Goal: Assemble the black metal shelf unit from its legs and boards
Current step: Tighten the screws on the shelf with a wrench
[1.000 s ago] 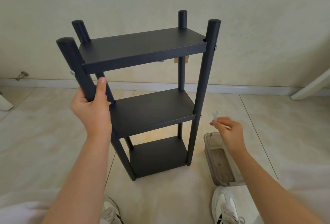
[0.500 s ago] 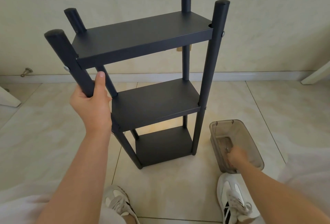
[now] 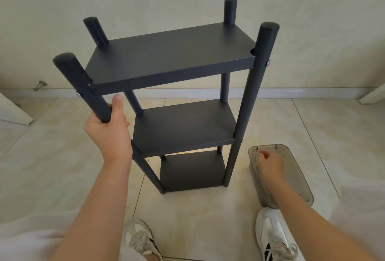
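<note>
The black metal shelf unit [image 3: 170, 56] stands on the tiled floor, tilted slightly, with three boards fixed between its legs. Silver screw heads show on the front left leg [image 3: 83, 86] and the front right leg [image 3: 258, 86]. My left hand [image 3: 110, 133] grips the front left leg just below the top board, thumb pointing up. My right hand [image 3: 270, 165] reaches into the translucent grey bin [image 3: 300, 177] on the floor to the right of the shelf. Its fingers are curled downward, hiding whatever may be under them.
The wall and white baseboard run close behind the shelf. A metal door stop [image 3: 40, 84] sits at the far left by a white panel [image 3: 14, 111]. Another white edge [image 3: 373, 94] shows at the right. My two white shoes [image 3: 139, 237] [image 3: 273, 233] stand in front.
My right hand, which pinched a small silver piece in the air a second ago, has dropped into the bin. The left hand keeps its grip; the view has shifted downward.
</note>
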Available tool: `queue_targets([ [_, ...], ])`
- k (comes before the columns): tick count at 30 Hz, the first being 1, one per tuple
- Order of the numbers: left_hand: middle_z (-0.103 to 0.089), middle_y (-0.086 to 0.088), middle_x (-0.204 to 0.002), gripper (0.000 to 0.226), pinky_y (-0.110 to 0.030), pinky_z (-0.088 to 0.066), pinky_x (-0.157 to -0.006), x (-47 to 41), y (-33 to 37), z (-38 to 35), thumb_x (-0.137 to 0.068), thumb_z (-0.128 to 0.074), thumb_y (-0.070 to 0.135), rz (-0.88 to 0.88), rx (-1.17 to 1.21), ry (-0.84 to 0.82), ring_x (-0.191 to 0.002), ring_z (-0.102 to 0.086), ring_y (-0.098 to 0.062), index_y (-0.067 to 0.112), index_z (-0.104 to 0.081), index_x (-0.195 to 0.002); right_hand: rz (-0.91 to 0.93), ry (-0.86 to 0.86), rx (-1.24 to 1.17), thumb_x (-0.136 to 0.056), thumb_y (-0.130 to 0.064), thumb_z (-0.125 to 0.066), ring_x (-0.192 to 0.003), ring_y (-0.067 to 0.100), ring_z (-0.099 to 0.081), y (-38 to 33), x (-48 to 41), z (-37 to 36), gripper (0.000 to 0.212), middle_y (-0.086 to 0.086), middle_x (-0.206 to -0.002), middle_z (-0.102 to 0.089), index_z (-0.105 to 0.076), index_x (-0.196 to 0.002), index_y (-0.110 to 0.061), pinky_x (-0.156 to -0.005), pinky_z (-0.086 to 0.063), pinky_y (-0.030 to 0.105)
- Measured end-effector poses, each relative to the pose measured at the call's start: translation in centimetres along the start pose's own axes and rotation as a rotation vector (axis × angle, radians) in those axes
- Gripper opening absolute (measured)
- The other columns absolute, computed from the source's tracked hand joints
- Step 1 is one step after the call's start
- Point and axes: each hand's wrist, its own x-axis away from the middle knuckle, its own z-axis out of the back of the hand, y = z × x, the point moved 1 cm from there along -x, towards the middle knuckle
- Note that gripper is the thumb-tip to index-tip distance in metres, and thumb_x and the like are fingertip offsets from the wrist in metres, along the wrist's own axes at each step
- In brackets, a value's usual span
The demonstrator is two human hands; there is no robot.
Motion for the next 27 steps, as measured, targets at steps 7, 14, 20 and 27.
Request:
queue_targets([
  [7,-0.047,0.006,-0.057,0.041,-0.010,-0.045,-0.053,0.0,-0.4,0.1,-0.089,-0.066,0.049,-0.001,0.002,0.005,-0.056,-0.052,-0.009,0.017,-0.053,-0.067,0.353,0.113,-0.594,-0.102,-0.024,-0.036,-0.103,-0.001,-0.061,-13.4,4.5,4.7,0.032,-0.015,-0.106,-0.066,-0.062,-0.121,-0.028,-0.089,-0.047,0.016],
  [14,-0.047,0.013,-0.057,0.037,-0.009,-0.044,-0.051,-0.1,0.0,-0.2,-0.089,-0.062,0.053,-0.008,-0.005,-0.027,-0.054,-0.053,-0.005,0.023,-0.054,-0.069,0.666,0.037,-0.700,-0.104,-0.040,-0.027,-0.096,0.013,-0.061,-19.4,8.3,6.8,0.032,-0.001,-0.099,-0.066,-0.058,-0.103,-0.033,-0.086,-0.047,0.023],
  [20,-0.048,0.016,-0.054,0.038,-0.010,-0.044,-0.052,-1.4,0.1,-1.0,-0.089,-0.057,0.056,0.007,-0.024,-0.100,-0.053,-0.052,-0.002,0.024,-0.053,-0.070,0.675,0.069,-0.672,-0.101,-0.045,-0.026,-0.062,0.007,-0.045,-21.4,7.4,6.0,0.034,-0.001,-0.071,-0.049,-0.050,-0.099,-0.022,-0.058,-0.040,0.014],
  [27,-0.046,0.007,-0.056,0.042,-0.013,-0.044,-0.049,-5.4,0.8,-3.5,-0.099,-0.051,0.051,-0.026,-0.108,-0.261,-0.046,-0.049,-0.002,0.016,-0.053,-0.075,0.692,0.053,-0.493,-0.100,-0.048,-0.023,-0.054,0.008,-0.045,-24.9,3.0,5.8,0.034,-0.005,-0.062,-0.047,-0.043,-0.090,-0.023,-0.053,-0.042,0.027],
])
